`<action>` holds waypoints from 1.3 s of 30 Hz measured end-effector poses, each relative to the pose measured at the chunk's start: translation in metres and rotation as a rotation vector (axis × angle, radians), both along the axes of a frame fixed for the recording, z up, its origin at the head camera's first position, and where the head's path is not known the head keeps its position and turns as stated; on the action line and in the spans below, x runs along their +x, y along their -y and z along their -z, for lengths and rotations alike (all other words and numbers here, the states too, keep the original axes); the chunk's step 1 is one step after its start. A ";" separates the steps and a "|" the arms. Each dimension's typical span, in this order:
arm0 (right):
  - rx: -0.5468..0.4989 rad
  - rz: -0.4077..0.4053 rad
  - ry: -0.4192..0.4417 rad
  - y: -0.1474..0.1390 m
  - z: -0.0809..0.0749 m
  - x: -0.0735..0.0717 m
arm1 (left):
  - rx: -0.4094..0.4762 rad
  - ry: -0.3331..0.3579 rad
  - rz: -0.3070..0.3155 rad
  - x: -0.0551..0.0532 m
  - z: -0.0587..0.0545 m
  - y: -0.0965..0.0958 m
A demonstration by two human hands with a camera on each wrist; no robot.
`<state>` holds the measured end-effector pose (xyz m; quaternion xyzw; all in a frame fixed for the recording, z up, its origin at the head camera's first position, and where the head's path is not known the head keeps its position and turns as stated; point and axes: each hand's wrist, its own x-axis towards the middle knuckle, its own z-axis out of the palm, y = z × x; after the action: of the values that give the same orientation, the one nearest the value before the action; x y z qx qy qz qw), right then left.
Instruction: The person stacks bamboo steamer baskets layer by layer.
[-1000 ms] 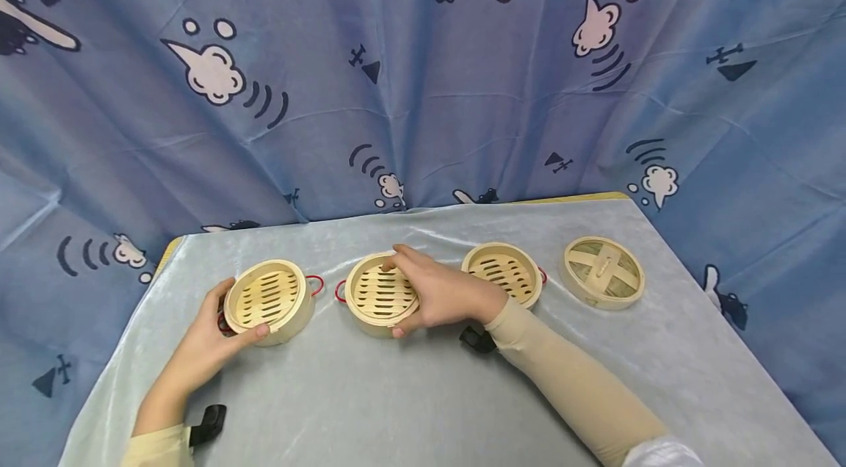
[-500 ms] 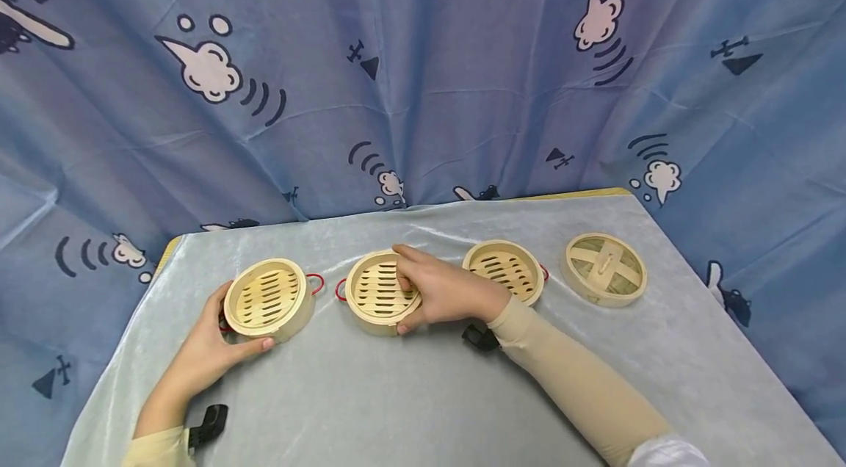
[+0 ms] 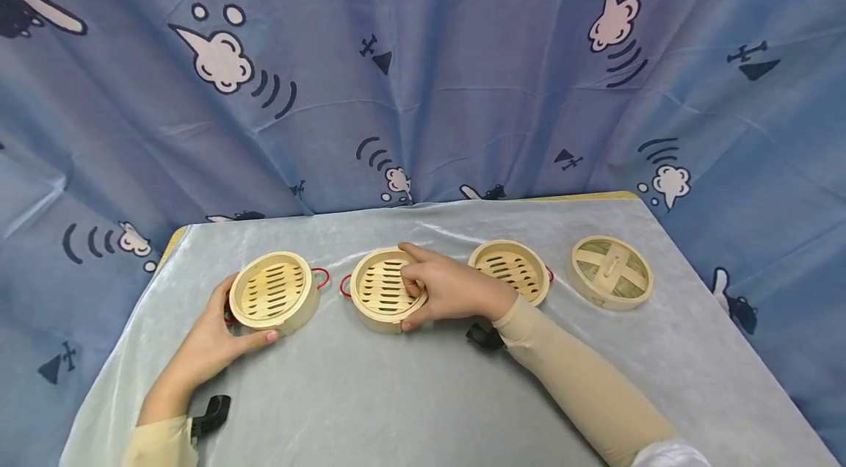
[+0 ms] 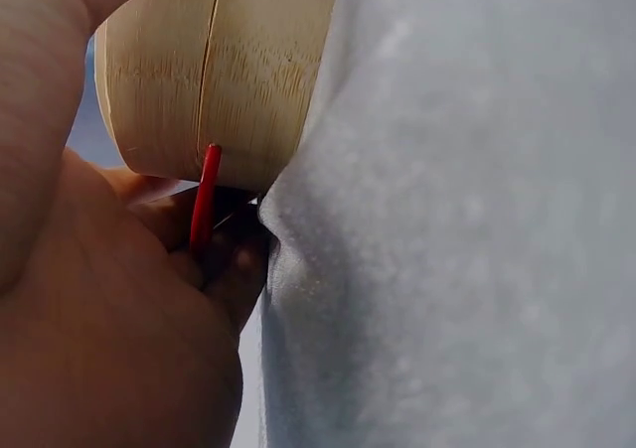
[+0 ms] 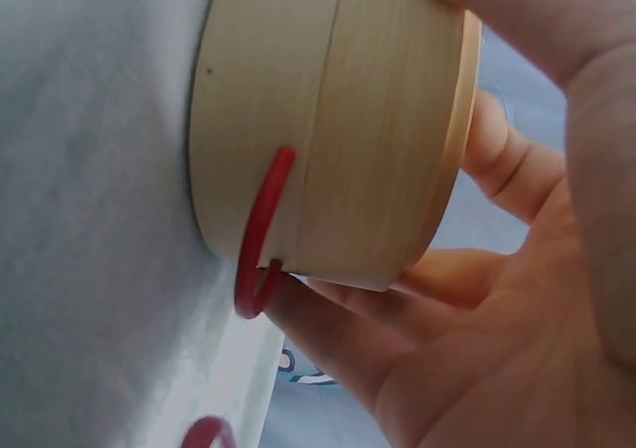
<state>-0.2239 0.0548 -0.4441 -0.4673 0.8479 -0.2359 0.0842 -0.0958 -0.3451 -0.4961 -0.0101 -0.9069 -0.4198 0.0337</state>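
In the head view, the left bamboo steamer basket [image 3: 272, 291] has a slatted base and red handles. My left hand [image 3: 205, 341] grips its left side, thumb along the front wall and fingers round the back. In the left wrist view, the basket's wall [image 4: 229, 80] and a red handle [image 4: 204, 205] show close to the palm. My right hand [image 3: 456, 289] holds the middle bamboo steamer basket [image 3: 383, 291] from its right, thumb at the front and one finger bent over the rim. The right wrist view shows that basket's side [image 5: 318, 120] standing on the cloth, its red handle [image 5: 260, 234] near the fingers.
A third steamer basket [image 3: 512, 269] stands behind the right wrist, partly hidden by it. Right of it lies a woven bamboo lid [image 3: 611, 272] with a crossed strap. Pale grey cloth [image 3: 370, 401] covers the table, and a blue patterned curtain [image 3: 317, 151] hangs behind.
One finger of the right hand, stretched over the middle basket a second ago, has bent back toward the rim. Left thumb slid slightly along its basket; the baskets have barely moved.
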 end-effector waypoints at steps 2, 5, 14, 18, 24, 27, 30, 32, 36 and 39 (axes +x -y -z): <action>-0.004 0.001 -0.004 0.000 -0.001 0.001 | -0.001 0.000 0.007 -0.001 -0.001 0.000; -0.016 0.012 -0.004 -0.001 -0.003 0.001 | -0.010 0.004 0.013 -0.001 -0.003 0.000; -0.088 0.037 0.035 -0.004 -0.006 -0.002 | -0.075 -0.014 0.014 0.001 -0.009 -0.001; -0.138 0.039 0.037 -0.004 -0.009 -0.005 | -0.103 -0.021 0.013 0.001 -0.010 -0.002; -0.178 0.017 -0.021 0.004 -0.019 -0.011 | -0.127 0.009 -0.016 0.001 -0.014 -0.003; -0.185 0.015 -0.026 0.011 -0.025 -0.013 | -0.123 0.014 -0.027 0.002 -0.015 -0.005; -0.200 -0.006 -0.021 0.023 -0.031 -0.015 | -0.108 0.010 -0.024 0.004 -0.014 -0.004; -0.200 -0.015 -0.014 0.031 -0.034 -0.016 | -0.100 0.008 -0.024 0.004 -0.014 -0.004; -0.187 -0.038 -0.007 0.047 -0.040 -0.018 | -0.095 0.013 -0.025 0.004 -0.013 -0.003; -0.179 -0.056 -0.008 0.057 -0.044 -0.019 | -0.102 0.012 -0.027 0.003 -0.012 -0.002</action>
<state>-0.2432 -0.0021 -0.3998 -0.4976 0.8102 -0.3065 0.0452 -0.0927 -0.3434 -0.4840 0.0030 -0.9273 -0.3727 0.0333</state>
